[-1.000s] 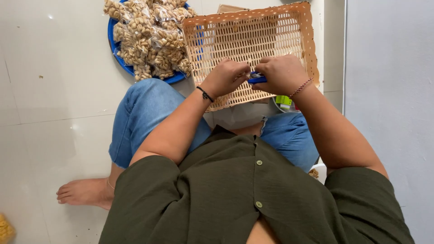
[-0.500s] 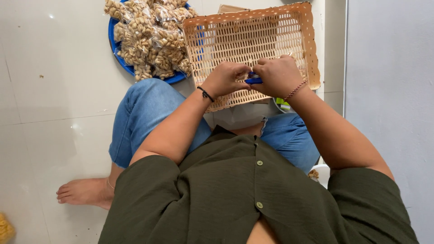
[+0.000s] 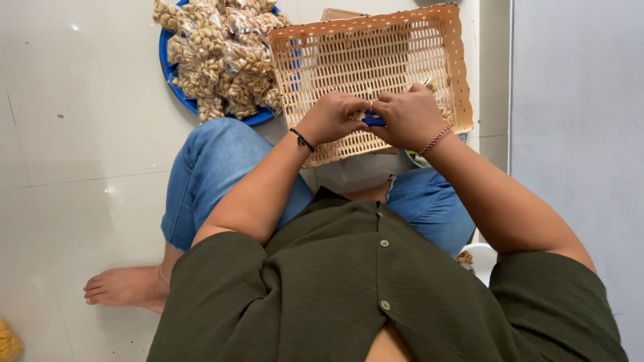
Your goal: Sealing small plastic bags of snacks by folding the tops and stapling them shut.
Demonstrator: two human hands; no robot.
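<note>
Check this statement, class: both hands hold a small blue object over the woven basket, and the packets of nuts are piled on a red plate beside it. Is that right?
Not quite. The head view shows the packets of nuts piled on a blue plate, not red. The rest stands: left hand and right hand hold the small blue object over the woven basket.

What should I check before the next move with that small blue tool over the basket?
1. Both hands on the small blue tool: ok, left hand and right hand close around it.
2. Tool type and what it grips: cannot tell, the fingers hide most of it.
3. Woven basket beneath the hands: ok, it rests partly over the lap.
4. Basket contents: cannot tell, only a few pieces show near the right hand.
5. Packed snack bags out of the way: ok, piled on the blue tray left of the basket.
</note>
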